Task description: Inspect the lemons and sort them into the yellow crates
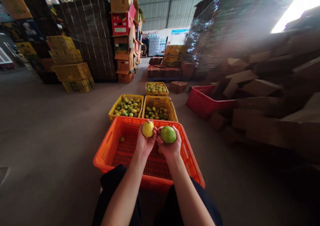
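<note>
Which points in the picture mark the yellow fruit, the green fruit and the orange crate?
Yellow fruit point(148, 129): head view, middle of its skin.
Green fruit point(168, 134): head view, middle of its skin.
Orange crate point(102, 167): head view, near-left rim.

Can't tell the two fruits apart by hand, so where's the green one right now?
Head view: in the right hand, over the orange crate, beside the yellow fruit.

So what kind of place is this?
Probably a warehouse for fruit: yellow crates of green and yellow fruit, stacked cardboard boxes and a corrugated metal wall show it.
</note>
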Tool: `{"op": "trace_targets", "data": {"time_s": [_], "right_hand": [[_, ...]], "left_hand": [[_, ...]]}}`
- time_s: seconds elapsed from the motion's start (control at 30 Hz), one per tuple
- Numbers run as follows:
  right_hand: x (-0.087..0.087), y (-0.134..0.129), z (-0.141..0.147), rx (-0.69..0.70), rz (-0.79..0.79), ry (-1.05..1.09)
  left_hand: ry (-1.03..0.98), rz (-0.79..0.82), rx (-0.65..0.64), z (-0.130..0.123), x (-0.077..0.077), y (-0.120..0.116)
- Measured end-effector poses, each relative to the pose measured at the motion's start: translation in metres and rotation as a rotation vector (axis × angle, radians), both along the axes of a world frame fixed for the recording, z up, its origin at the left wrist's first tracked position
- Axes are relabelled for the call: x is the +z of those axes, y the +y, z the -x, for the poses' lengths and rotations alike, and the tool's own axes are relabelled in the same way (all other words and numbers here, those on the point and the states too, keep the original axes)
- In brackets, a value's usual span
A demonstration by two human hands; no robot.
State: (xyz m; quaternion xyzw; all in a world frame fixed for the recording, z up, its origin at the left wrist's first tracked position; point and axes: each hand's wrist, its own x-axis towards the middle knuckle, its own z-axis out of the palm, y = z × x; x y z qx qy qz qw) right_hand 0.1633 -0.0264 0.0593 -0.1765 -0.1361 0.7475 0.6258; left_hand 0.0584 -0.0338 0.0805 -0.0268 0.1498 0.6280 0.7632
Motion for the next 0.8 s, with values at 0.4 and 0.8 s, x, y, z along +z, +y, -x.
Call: {"op": "trace_targets", "data": {"time_s": [0.4, 0.8], "right_hand": [[0.0003, -0.0027, -0.0024, 0.092, -0.045, 0.031], [0.0044, -0.0045, -0.0022, 0.059, 0.108, 0.116]], "left_hand": [[0.001, 0.004, -0.033, 0.0006, -0.0008, -0.0007], [-0.014, 0.033, -0.029, 0.0008, -0.0006, 0.001]]}}
